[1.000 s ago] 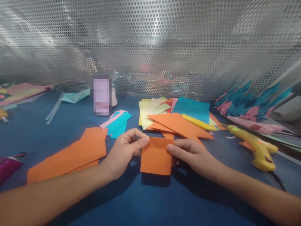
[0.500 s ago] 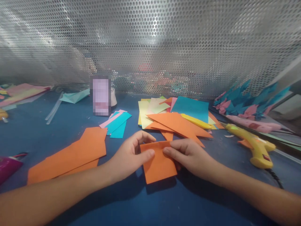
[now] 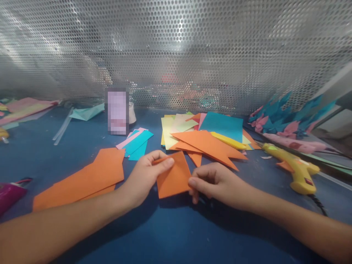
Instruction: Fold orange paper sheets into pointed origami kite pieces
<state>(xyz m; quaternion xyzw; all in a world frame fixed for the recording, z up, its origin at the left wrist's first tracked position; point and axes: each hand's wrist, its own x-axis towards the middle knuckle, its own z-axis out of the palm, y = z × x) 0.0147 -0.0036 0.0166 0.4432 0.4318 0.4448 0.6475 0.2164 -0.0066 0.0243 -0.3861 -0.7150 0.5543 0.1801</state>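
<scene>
I hold a small folded orange paper just above the blue table, near its middle. My left hand pinches the paper's upper left edge between thumb and fingers. At the lower right corner, my right hand grips it with curled fingers. The paper is turned so that one corner points up and away from me.
Larger orange sheets lie to the left. A heap of coloured paper sits behind the hands. A yellow glue gun rests at the right, blue and pink paper shapes beyond it. A perforated metal screen closes the back.
The orange paper has been turned and tilted in my hands; its top corner now points up. My right hand slid from the top edge down to the lower right corner.
</scene>
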